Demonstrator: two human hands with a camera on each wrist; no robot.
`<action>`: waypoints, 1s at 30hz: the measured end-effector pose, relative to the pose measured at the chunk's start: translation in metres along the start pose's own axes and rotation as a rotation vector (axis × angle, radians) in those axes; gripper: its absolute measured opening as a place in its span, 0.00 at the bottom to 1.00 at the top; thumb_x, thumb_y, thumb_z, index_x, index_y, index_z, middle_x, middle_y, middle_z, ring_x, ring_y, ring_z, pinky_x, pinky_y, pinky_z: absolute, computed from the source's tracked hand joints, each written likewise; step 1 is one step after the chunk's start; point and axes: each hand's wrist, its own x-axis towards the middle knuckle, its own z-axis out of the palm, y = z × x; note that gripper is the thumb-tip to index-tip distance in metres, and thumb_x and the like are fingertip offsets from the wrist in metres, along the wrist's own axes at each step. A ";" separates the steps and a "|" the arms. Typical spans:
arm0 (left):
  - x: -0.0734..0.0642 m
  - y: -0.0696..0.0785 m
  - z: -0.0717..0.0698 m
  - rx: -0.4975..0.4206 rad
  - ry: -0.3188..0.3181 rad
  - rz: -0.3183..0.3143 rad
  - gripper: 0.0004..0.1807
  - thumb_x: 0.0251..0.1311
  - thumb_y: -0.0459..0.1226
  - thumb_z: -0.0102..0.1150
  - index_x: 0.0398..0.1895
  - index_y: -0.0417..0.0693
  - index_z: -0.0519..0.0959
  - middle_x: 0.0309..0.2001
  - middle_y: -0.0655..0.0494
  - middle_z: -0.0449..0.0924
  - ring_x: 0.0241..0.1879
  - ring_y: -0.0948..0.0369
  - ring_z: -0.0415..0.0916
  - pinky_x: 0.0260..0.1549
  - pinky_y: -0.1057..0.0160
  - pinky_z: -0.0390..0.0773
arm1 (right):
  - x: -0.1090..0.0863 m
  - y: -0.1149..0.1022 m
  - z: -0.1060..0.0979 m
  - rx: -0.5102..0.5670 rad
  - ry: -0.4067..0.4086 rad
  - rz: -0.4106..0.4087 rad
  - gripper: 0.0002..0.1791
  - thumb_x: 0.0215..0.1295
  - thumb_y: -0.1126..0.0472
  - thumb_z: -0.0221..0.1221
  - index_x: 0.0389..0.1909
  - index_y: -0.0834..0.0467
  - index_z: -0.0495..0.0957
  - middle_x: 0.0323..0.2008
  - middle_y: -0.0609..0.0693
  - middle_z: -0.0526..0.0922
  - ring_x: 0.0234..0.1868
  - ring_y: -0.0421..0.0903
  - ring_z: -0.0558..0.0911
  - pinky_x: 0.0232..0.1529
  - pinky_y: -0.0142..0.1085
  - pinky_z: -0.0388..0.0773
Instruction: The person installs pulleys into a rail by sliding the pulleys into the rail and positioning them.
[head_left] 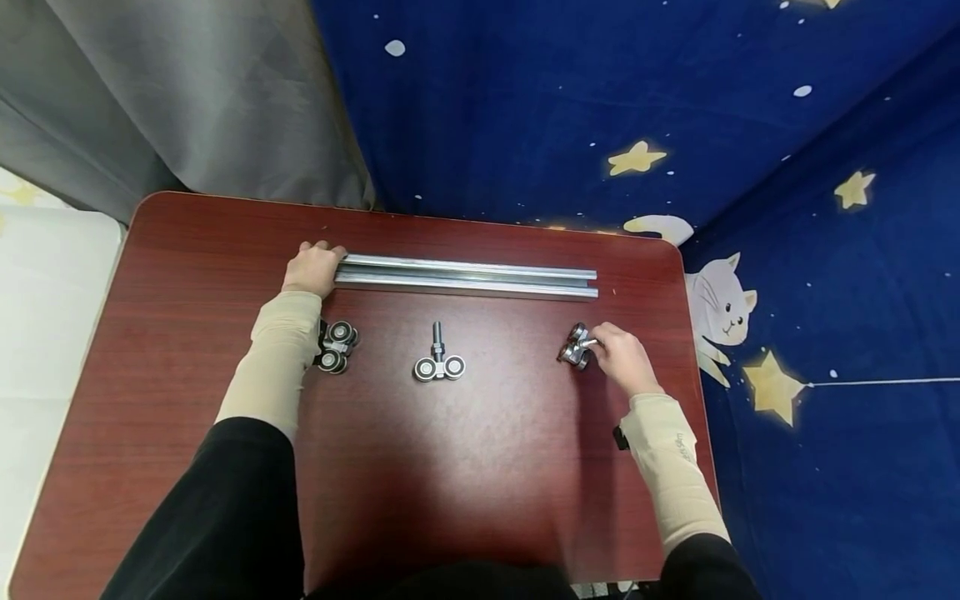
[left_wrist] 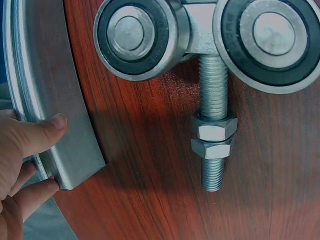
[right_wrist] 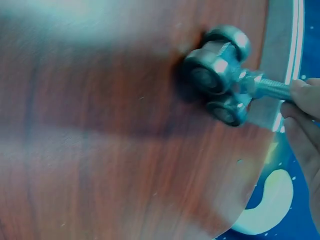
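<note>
Along the far part of a red-brown table [head_left: 187, 300], seen from the head, we note a metal rail [head_left: 465, 277] lying lengthwise, left to right. Our left hand [head_left: 312, 268] is at its left end. Nearer to us, three wheeled rollers make a loose row: the left roller [head_left: 339, 347] just beside our left wrist, the middle roller [head_left: 438, 367] with its bolt pointing toward the rail, and the right roller [head_left: 576, 347] at the fingers of our right hand [head_left: 624, 357]. Beige wraps cover both wrists, with black sleeves above. Beyond the table hang a grey curtain [head_left: 225, 100] and a blue curtain [head_left: 510, 108] printed with stars and a white cat.

Left wrist view: we hold the rail near its end in a narrow grip, thumb on the broad side face, fingers around the lipped edge. Well apart from that hand, the left roller shows two wheels and a threaded bolt carrying two nuts.

Right wrist view, somewhat blurred: we pinch the right roller's bolt between thumb and fingers. Three wheels show, tilted over the table with shadow close by; whether they touch the wood we cannot tell. Behind the bolt, one end of the rail shows against the blue curtain.
</note>
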 end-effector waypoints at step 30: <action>0.000 -0.003 0.003 0.003 -0.015 -0.024 0.24 0.45 0.24 0.56 0.50 0.39 0.71 0.43 0.34 0.70 0.43 0.37 0.65 0.29 0.37 0.74 | 0.006 0.002 -0.010 -0.040 -0.058 -0.016 0.03 0.48 0.69 0.64 0.25 0.61 0.80 0.26 0.52 0.81 0.27 0.50 0.80 0.29 0.47 0.75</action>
